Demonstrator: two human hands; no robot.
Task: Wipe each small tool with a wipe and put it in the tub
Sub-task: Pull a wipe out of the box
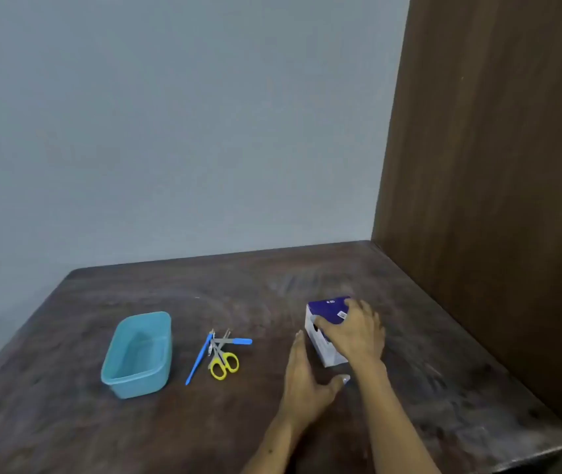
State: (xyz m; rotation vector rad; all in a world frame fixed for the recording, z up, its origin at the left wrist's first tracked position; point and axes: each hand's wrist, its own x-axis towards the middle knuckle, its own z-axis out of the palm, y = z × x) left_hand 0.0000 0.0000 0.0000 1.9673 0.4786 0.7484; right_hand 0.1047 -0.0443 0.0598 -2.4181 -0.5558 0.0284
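Observation:
An empty light-blue tub (pixel 139 354) stands on the dark wooden table (pixel 67 439) at the left. To its right lies a small pile of tools: yellow-handled scissors (pixel 224 365), a long blue-handled tool (pixel 199 359), a file with a blue tip (pixel 235 341) and a small metal clipper. A purple and white box of wipes (pixel 322 311) stands further right. My right hand (pixel 354 331) lies over the top of the box, fingers reaching to its front opening. My left hand (pixel 307 374) rests on the table beside the box's left side, fingers straight.
A grey wall runs behind the table. A tall brown wooden panel (pixel 495 200) stands along the table's right edge. Bare tabletop lies in front of the tub and tools.

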